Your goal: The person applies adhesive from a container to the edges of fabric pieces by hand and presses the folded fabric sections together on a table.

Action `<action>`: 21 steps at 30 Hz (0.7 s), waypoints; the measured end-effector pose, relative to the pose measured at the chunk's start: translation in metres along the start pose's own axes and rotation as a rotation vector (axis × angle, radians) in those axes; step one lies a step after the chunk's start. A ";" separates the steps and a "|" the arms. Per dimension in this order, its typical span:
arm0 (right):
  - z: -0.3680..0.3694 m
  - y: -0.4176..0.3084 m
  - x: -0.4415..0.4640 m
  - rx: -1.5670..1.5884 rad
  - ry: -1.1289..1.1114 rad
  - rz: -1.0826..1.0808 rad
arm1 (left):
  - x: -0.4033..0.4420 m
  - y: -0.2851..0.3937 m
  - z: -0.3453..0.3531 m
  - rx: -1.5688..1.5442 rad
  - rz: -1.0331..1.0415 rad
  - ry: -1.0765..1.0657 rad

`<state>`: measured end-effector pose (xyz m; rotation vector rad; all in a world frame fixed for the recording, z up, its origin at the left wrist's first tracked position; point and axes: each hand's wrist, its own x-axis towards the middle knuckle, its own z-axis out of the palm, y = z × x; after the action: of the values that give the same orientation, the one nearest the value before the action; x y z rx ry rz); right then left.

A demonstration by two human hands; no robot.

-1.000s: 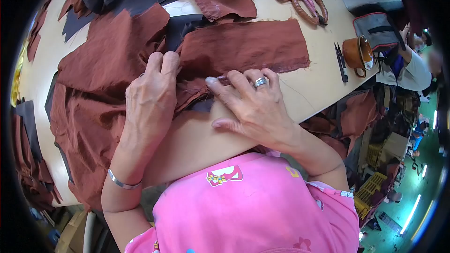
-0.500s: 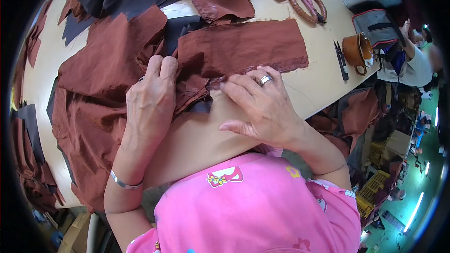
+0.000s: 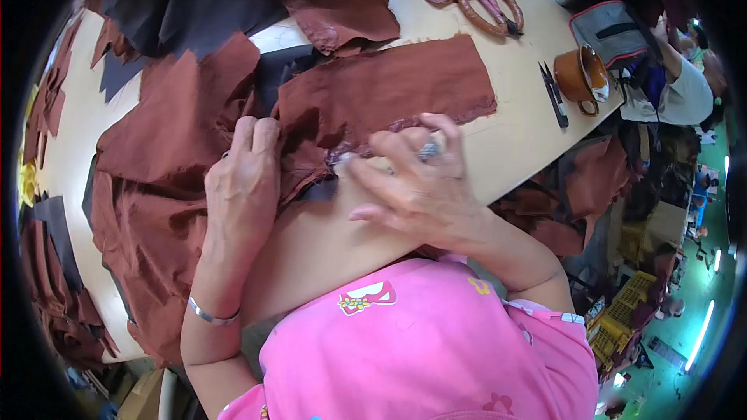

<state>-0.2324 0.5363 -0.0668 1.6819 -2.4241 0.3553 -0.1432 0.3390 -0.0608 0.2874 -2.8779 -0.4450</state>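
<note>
A reddish-brown piece of fabric (image 3: 389,82) lies across the table, its frayed lower edge towards me. My left hand (image 3: 245,175) presses curled fingers into the gathered cloth at its left end and grips it; the fingertips are hidden in the folds. At the frayed edge is my right hand (image 3: 412,175), fingers spread and thumb stuck out, slightly blurred. Its index fingertip touches the cloth near a small dark patch of lining. A larger crumpled reddish-brown cloth (image 3: 163,218) hangs over the table edge beside my left forearm.
Dark and brown fabric pieces (image 3: 187,8) are heaped at the back of the table (image 3: 529,101). At the right are black thread snips (image 3: 555,95), a brown mug (image 3: 576,78), scissors with wrapped handles (image 3: 492,12) and a grey bag (image 3: 611,35). Another person's arm shows beyond.
The view has shifted a little. My right hand's fingers have bent and spread along the frayed edge, the ring finger lifting. My left hand keeps its hold on the fabric.
</note>
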 end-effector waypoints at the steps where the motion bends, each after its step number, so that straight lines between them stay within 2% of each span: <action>1: -0.007 0.004 -0.003 -0.020 -0.008 0.006 | 0.000 0.000 0.001 0.000 0.006 0.001; 4: -0.019 0.027 -0.017 -0.079 -0.043 0.039 | -0.004 -0.002 -0.002 0.113 0.074 -0.006; 5: -0.028 0.037 -0.018 -0.082 -0.054 0.022 | -0.008 0.000 -0.008 0.038 0.065 -0.007; 6: -0.035 0.048 -0.019 -0.029 -0.013 0.072 | -0.014 0.006 -0.013 0.049 0.125 0.113; 8: -0.051 0.057 -0.008 -0.019 0.045 0.110 | -0.029 0.006 -0.030 0.074 0.172 0.137; 11: -0.058 0.051 0.040 -0.050 0.198 -0.014 | -0.050 0.008 -0.027 0.112 -0.012 -0.048; 13: -0.059 0.023 0.089 0.129 0.198 -0.158 | -0.057 0.002 0.001 0.195 0.058 0.068; 16: -0.032 -0.028 0.164 0.233 0.178 -0.472 | -0.051 0.012 0.011 0.162 0.129 0.071; 18: -0.011 -0.070 0.211 0.308 0.089 -0.584 | -0.051 0.020 0.020 0.148 0.174 0.076; 20: 0.020 -0.107 0.249 0.223 -0.070 -0.504 | -0.053 0.016 0.030 0.180 0.242 0.064; 21: 0.043 -0.126 0.264 0.313 -0.209 -0.407 | -0.054 0.015 0.026 0.160 0.232 -0.087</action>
<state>-0.2073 0.2448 -0.0242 2.3970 -2.1611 0.5413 -0.1001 0.3718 -0.0898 -0.0427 -2.9881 -0.1899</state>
